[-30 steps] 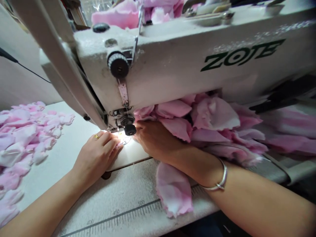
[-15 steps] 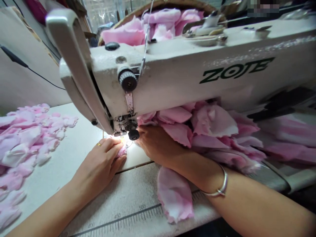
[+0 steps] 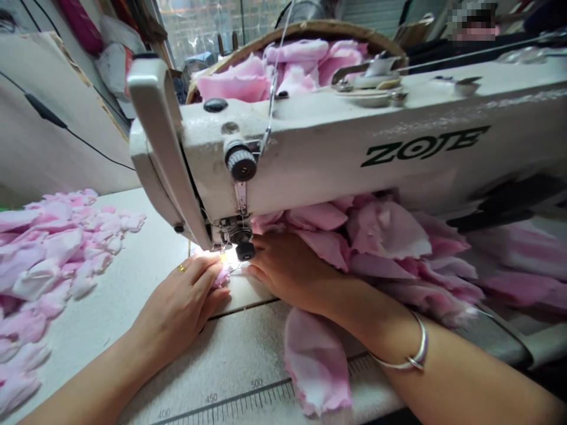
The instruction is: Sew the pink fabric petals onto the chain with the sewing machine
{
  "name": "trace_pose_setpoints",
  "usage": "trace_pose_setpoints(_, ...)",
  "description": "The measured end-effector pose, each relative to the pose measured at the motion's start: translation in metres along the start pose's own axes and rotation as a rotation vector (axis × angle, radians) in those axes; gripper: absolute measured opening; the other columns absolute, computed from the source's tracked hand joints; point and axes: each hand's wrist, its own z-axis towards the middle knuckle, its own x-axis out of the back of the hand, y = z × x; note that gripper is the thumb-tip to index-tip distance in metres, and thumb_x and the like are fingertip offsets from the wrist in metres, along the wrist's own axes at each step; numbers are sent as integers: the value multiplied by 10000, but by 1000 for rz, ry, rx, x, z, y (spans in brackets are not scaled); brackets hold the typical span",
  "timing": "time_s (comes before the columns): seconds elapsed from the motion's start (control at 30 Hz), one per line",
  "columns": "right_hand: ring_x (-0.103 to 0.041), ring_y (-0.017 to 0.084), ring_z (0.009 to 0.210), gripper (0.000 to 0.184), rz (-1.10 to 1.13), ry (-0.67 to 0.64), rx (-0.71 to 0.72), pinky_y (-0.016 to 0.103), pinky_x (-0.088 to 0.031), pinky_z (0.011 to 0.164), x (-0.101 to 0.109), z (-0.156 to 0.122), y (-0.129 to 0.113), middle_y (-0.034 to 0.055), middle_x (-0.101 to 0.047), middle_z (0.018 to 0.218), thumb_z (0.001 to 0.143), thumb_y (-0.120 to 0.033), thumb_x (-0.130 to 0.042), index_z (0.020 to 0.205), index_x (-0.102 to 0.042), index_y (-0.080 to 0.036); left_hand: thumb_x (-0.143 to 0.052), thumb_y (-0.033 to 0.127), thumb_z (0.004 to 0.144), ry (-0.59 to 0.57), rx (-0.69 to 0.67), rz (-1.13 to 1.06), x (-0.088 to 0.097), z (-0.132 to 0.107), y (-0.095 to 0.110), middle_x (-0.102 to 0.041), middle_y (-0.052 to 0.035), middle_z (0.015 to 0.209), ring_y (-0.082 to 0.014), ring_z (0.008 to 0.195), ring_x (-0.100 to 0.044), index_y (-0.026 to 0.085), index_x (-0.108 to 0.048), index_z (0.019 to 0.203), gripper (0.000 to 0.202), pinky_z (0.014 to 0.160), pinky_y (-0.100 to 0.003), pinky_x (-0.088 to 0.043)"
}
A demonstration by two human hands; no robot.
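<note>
Pink fabric petal (image 3: 222, 276) held tight right by the presser foot (image 3: 221, 251), left hand (image 3: 177, 301) in a clenched grip, right hand (image 3: 290, 271) open and flat against the petal pile (image 3: 381, 236): neat, close control!

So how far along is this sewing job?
Partway, it seems. Probably done: the petal pile left of the sewing machine. In hand: the left hand guides a pink petal at the needle, with the right hand alongside. Left: the heap and full basket.
</note>
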Motion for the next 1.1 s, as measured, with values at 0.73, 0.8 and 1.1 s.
trace_pose_setpoints(0.73, -515, 166, 611, 222, -231, 7, 7, 317, -164, 492, -7, 0, -11, 44, -590, 672, 835, -47, -484, 717, -605, -191, -437, 225, 933, -97, 56, 174, -6, 0, 8, -556, -85, 971, -241, 926, -499, 149, -565, 1038, 182, 842, -416, -468)
trace_pose_setpoints(0.8, -527, 173, 628, 226, -242, 25, -2, 315, -186, 507, -7, 1, -11, 46, -597, 674, 826, -36, -484, 714, -603, -191, -445, 226, 928, -99, 71, 180, -7, 1, 7, -552, -85, 956, -242, 906, -495, 151, -575, 994, 164, 813, -415, -471)
trace_pose_setpoints(1.1, -575, 221, 681, 193, -386, 51, -10, 330, -277, 556, -12, 2, -11, 89, -633, 756, 786, -25, -478, 760, -599, -173, -470, 228, 893, -66, 77, 144, -5, 10, 1, -578, -95, 912, -263, 918, -514, 185, -585, 777, 168, 814, -443, -488)
